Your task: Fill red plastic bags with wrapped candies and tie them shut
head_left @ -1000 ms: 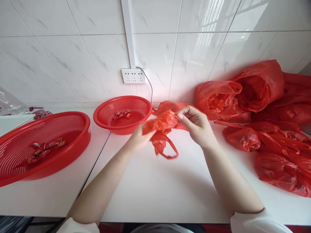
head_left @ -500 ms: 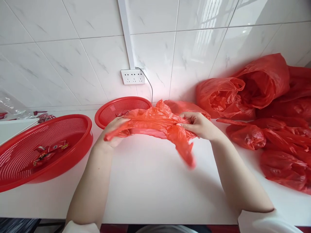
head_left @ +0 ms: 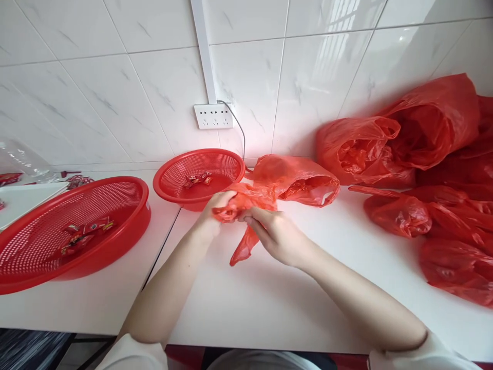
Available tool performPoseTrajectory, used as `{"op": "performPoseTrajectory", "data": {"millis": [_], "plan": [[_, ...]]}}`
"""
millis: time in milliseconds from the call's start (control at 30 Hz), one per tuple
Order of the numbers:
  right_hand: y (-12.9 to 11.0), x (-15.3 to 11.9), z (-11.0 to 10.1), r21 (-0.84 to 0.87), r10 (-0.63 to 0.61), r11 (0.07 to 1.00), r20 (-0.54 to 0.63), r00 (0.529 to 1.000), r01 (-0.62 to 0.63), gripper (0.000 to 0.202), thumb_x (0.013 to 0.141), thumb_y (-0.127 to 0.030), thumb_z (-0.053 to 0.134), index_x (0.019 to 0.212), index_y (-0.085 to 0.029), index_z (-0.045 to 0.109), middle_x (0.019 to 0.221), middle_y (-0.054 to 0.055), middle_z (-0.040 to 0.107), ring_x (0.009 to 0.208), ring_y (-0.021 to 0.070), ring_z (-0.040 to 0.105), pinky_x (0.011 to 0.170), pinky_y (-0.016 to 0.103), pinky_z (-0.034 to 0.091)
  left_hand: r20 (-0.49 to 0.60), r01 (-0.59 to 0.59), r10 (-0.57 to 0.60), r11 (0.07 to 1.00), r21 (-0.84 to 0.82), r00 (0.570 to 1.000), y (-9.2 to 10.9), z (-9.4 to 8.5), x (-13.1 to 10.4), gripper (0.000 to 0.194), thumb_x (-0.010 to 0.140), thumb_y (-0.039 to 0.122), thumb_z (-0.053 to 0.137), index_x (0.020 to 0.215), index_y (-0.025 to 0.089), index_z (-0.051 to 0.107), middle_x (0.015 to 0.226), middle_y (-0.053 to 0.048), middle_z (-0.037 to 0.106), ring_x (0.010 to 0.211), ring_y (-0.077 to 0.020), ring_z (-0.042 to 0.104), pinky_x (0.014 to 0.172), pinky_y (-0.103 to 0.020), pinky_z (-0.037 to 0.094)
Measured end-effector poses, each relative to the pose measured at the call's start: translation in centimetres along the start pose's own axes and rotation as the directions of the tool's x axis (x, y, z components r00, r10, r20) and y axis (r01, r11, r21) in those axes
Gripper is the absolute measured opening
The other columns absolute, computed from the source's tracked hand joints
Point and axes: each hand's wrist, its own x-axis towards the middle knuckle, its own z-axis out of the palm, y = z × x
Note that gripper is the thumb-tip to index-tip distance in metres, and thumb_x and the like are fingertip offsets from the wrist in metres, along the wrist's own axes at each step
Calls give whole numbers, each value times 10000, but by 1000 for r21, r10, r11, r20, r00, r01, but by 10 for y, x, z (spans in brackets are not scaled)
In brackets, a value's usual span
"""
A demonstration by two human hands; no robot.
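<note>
A thin red plastic bag [head_left: 246, 198] is bunched up between my two hands, above the white table. My left hand [head_left: 215, 210] grips it from the left side, fingers partly covered by the plastic. On the other side my right hand [head_left: 275, 231] pinches its gathered part, fingers closed. One strip of the bag, like a handle, dangles below. Just behind stands a small red plastic basket [head_left: 169, 192] with several small wrapped packets [head_left: 198, 180] in it. Another red bag [head_left: 311, 180] lies with its mouth open behind my right hand.
A larger red basket [head_left: 127, 257] with several wrapped packets [head_left: 82, 236] stands at the left. Filled red bags [head_left: 358, 149] crowd the right side. By the tiled wall are a socket panel [head_left: 213, 117] with a cable, a white tray [head_left: 34, 200] and a clear plastic bottle [head_left: 23, 159].
My hands have come closer together, the right one moving left and down. The bag, stretched wide before, is now gathered. The small basket and the open bag behind are less covered.
</note>
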Motion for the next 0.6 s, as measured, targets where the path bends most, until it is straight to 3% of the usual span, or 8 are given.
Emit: {"op": "performPoseTrajectory", "data": {"millis": [133,267,333,400,433,500,567,600], "plan": [[35,14,24,-315,160,932,-83,984,-178,269,911,-107,305,1070,-133,520,851,93,667,700,190,612,745,333,467,-1,18,-18,999,-51,1000,3,3,-8,238,758,334,603,599,164,551,558,19,524,538,-97,490,530,-226,380],[63,18,6,-701,215,696,-3,977,-156,332,923,-99,291,1100,-96,572,914,132,669,666,186,619,1017,475,292,26,82,-82,996,-20,996,20,-18,-13,253,733,398,654,675,152,651,677,-31,649,645,-152,598,627,-257,455],[65,15,-12,-704,225,706,126,966,-73,336,955,-179,300,968,-151,635,881,99,667,644,172,603,957,427,349,-26,68,-66,996,65,997,29,-34,-15,285,741,434,649,712,151,669,723,-52,670,695,-179,623,649,-274,472],[61,11,-28,-593,238,803,221,946,-63,362,971,-308,323,830,-196,637,732,43,640,595,162,563,756,338,423,-139,17,21,964,265,990,38,-46,-20,310,779,469,609,768,165,671,795,-59,682,773,-201,633,689,-293,483],[57,9,-35,-523,233,848,231,945,-81,371,968,-362,337,789,-209,624,666,22,611,570,156,537,652,303,411,-223,-17,115,916,400,968,42,-49,-24,303,793,473,594,800,179,663,837,-56,682,814,-208,629,715,-303,484],[51,8,-44,-412,177,907,187,966,-87,318,948,-382,390,779,-219,605,623,-3,577,545,141,492,551,271,360,-341,-82,393,749,657,854,49,-49,-36,243,811,439,585,866,207,634,923,-42,673,895,-212,611,777,-318,478],[46,8,-48,-340,75,940,127,989,-28,206,922,-297,443,823,-215,604,663,-7,590,570,130,488,563,262,359,-282,-179,622,572,800,730,56,-38,-51,167,830,359,572,920,223,608,985,-35,658,951,-202,595,819,-314,471],[44,9,-49,-302,24,953,110,994,10,166,909,-249,455,848,-209,604,702,-4,605,595,127,498,585,261,371,-183,-270,663,519,811,725,58,-29,-60,135,851,314,539,927,223,604,988,-34,655,953,-191,596,820,-301,472]]}}
